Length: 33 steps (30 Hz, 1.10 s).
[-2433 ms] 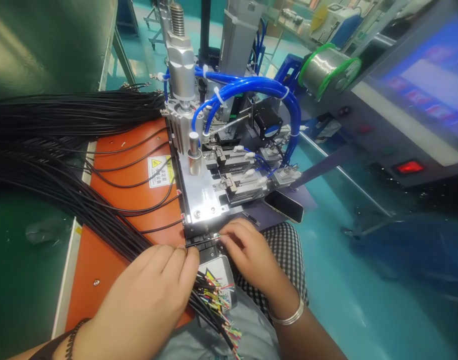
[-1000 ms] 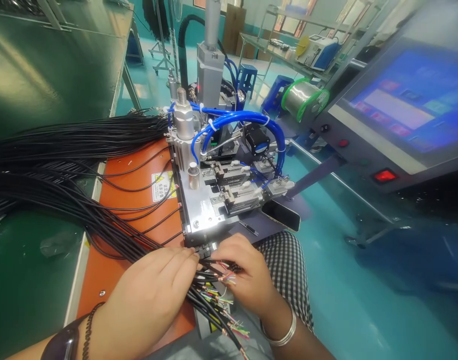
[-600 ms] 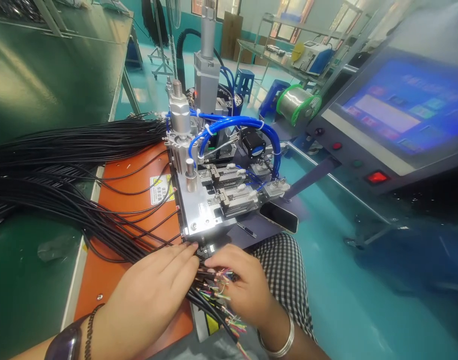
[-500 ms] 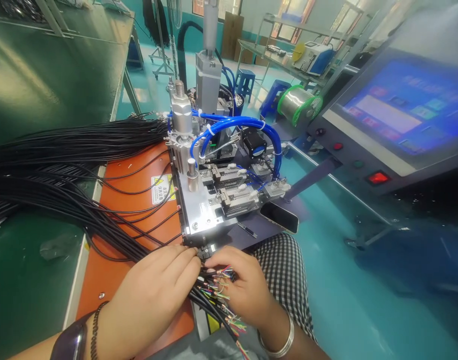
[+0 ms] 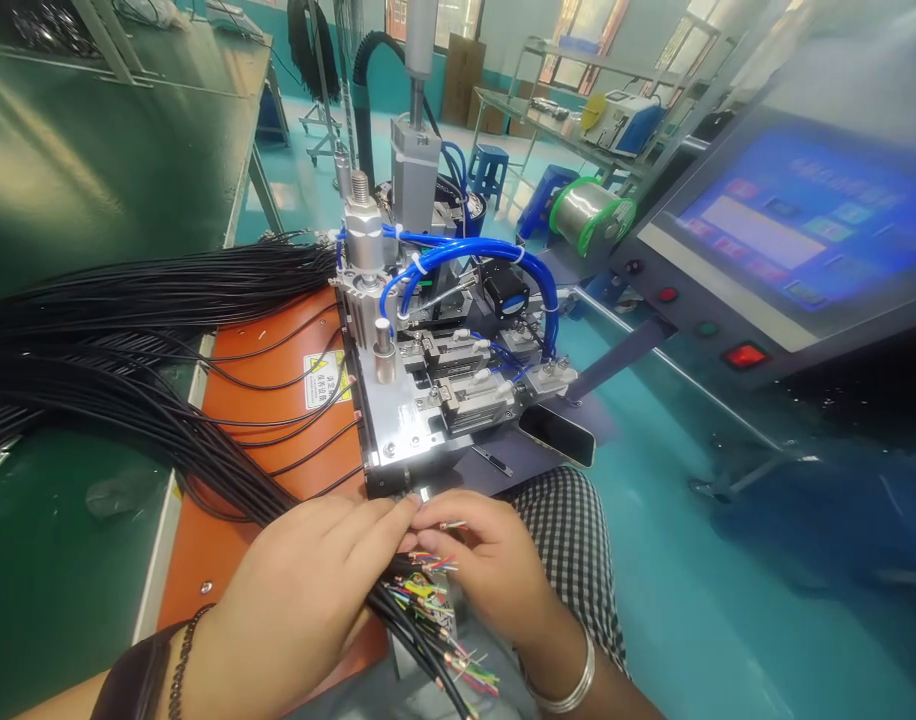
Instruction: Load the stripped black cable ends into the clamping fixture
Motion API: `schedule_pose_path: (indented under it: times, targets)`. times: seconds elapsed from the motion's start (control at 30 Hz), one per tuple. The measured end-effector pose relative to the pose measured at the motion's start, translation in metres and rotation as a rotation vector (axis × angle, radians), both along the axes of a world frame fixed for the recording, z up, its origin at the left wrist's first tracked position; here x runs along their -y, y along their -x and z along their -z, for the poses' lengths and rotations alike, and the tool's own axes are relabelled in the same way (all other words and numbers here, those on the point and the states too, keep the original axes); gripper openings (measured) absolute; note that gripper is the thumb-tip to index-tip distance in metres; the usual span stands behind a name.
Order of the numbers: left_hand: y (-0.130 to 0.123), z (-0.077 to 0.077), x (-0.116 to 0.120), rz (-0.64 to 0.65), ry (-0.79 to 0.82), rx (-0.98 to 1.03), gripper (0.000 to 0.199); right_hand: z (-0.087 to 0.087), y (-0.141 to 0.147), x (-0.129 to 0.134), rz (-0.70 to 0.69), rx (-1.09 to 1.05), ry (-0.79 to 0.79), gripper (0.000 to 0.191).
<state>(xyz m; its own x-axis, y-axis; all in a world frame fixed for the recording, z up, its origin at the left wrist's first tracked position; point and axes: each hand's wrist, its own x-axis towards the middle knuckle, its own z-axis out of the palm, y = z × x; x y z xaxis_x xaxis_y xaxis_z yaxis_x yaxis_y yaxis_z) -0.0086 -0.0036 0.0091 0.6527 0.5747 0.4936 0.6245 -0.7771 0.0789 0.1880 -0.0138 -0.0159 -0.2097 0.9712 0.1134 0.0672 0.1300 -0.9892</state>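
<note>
At the front of the machine [image 5: 405,430], my left hand [image 5: 308,570] is closed over a black cable, palm down, its thumb hidden. My right hand [image 5: 495,560] pinches the same cable's end between thumb and forefinger; a few thin coloured wires [image 5: 453,525] poke out of the pinch. The fingertips of both hands meet there. Below them hangs a bundle of black cables [image 5: 405,630], with stripped ends that fan out into red, green, yellow and white wires [image 5: 469,668]. Much of the held cable is hidden by my fingers.
More black cables [image 5: 225,450] run left across the orange machine top [image 5: 278,370] to a green table [image 5: 53,560]. A phone [image 5: 557,435] and a slim cutter [image 5: 492,460] lie at the machine's right. A screen panel [image 5: 788,230] and solder wire spool [image 5: 591,218] stand beyond.
My right hand's thumb and forefinger have come together in a pinch near my left fingertips, with wire ends poking out. The cable ends below sit slightly lower. The machine's rear vertical rod shows more length.
</note>
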Motion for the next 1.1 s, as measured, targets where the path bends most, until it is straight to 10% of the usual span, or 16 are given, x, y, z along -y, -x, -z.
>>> schedule_pose_path:
  times: [0.2,0.3,0.93,1.1]
  targets:
    - [-0.004,-0.008,-0.001,-0.004,0.04,0.007,0.023,0.015,0.009,0.01,0.353,-0.046,-0.102,0.041]
    - [-0.005,-0.003,0.0,-0.035,0.009,-0.003,0.019,0.014,0.008,0.012,0.403,0.114,-0.278,0.024]
    - [-0.008,0.001,0.003,-0.02,0.021,-0.117,0.023,-0.017,-0.001,-0.002,0.048,0.582,-0.423,0.02]
    - [-0.007,0.003,0.002,-0.026,-0.029,-0.054,0.02,-0.017,0.008,-0.007,0.145,0.423,-0.299,0.027]
